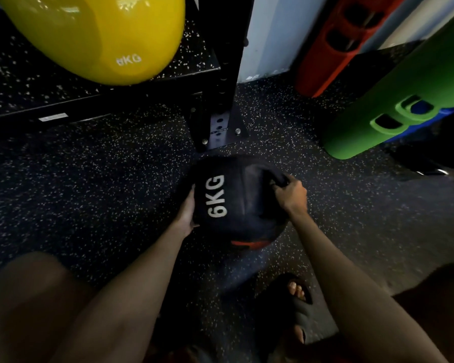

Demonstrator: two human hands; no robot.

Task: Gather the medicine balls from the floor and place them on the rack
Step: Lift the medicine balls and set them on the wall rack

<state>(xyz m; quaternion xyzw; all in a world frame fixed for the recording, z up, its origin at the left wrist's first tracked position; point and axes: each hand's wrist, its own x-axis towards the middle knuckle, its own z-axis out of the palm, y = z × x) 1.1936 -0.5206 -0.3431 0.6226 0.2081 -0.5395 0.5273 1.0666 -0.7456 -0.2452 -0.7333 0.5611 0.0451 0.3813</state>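
A black medicine ball [236,203] marked "6KG" in white lies on the speckled floor just in front of the rack's upright post [220,74]. My left hand [188,214] cups the ball's left side, its fingers partly hidden behind it. My right hand [290,191] grips a fold or handle at the ball's upper right. A yellow ball [95,35], also marked with a weight, rests on the rack's low shelf [24,82] at the upper left.
The post's bolted base plate [220,132] sits right behind the black ball. A red tube [333,45] and a green tube [393,100] lean at the right. My knees and a sandalled foot [296,307] fill the bottom of the view.
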